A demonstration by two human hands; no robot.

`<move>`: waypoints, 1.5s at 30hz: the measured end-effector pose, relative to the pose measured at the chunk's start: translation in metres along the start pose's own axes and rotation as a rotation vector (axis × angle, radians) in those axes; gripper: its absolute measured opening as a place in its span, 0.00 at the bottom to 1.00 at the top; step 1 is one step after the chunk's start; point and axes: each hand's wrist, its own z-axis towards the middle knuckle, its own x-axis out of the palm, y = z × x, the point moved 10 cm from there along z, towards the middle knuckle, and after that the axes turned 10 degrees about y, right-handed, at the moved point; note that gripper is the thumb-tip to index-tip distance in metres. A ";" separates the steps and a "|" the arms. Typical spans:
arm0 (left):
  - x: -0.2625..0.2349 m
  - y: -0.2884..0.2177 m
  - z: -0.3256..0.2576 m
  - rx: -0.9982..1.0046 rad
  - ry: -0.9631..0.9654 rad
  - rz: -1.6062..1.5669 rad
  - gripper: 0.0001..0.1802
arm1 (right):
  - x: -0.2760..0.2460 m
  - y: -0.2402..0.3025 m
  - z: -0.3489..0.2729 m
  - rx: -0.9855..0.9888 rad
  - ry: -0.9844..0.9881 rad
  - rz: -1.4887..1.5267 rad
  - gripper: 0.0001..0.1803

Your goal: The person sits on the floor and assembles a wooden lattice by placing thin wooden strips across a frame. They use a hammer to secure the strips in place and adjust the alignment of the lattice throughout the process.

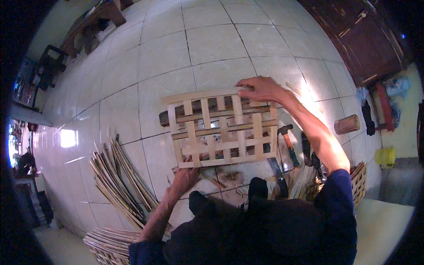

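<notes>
A woven bamboo lattice panel [193,141] of pale flat strips, crossed with open squares, is held between my two hands over the tiled floor. My left hand [185,179] grips its near edge toward the left corner, with some fingers hidden by the panel. At the far edge, toward the right corner, my right hand [261,89] is closed on the rim. Beneath the lattice lies a dark wooden block [164,118], seen partly through the gaps and poking out at the left.
Loose bamboo strips [117,181] lie in a pile at left, with slatted woven pieces [110,240] nearer me. A hammer [289,148] and a long blade [277,172] rest right of my feet. Farther right are a bamboo tube section [346,124] and a yellow container [385,157].
</notes>
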 end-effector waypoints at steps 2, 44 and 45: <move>-0.034 -0.036 -0.033 0.067 -0.135 0.015 0.34 | 0.026 -0.005 0.025 0.011 0.073 0.043 0.32; -0.067 -0.057 0.236 0.034 -0.307 0.286 0.37 | 0.112 -0.055 -0.125 0.306 -0.640 0.543 0.17; -0.068 -0.057 0.235 0.039 -0.319 0.278 0.36 | 0.106 -0.052 -0.116 0.283 -0.658 0.521 0.16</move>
